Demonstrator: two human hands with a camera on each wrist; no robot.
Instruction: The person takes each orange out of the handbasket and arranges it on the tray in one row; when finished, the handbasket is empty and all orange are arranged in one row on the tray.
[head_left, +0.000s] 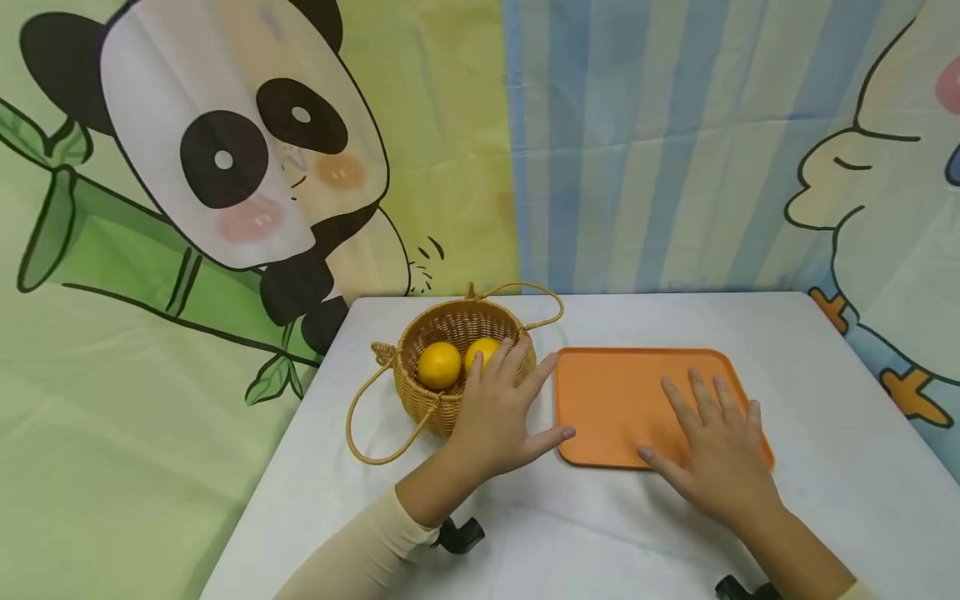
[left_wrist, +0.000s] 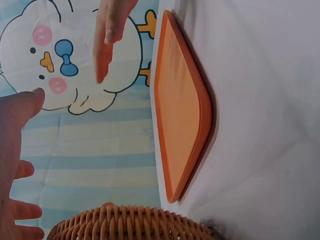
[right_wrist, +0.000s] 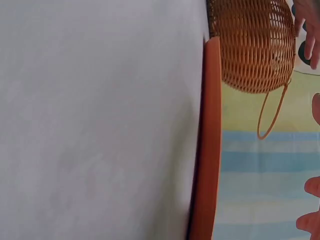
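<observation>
Two round orange-yellow fruits lie in a wicker basket [head_left: 420, 400]; the left fruit [head_left: 439, 366] shows fully, while the other fruit [head_left: 482, 350] is partly hidden by fingers. My left hand [head_left: 498, 417] hovers over the basket's right side with its fingers spread, holding nothing. Over the right part of an orange tray [head_left: 607, 408], my right hand [head_left: 720, 450] is spread too, palm down and empty. In the left wrist view the tray [left_wrist: 182, 110] lies beyond the basket [left_wrist: 130, 225]. The right wrist view has the tray's edge [right_wrist: 209, 150] in front of the basket [right_wrist: 252, 45].
Both basket handles [head_left: 358, 433] hang outward, left and back right. A white cloth covers the table [head_left: 555, 533]. Behind it hangs a printed curtain [head_left: 645, 150] with a panda. Black wrist mounts [head_left: 459, 536] sit under the forearms.
</observation>
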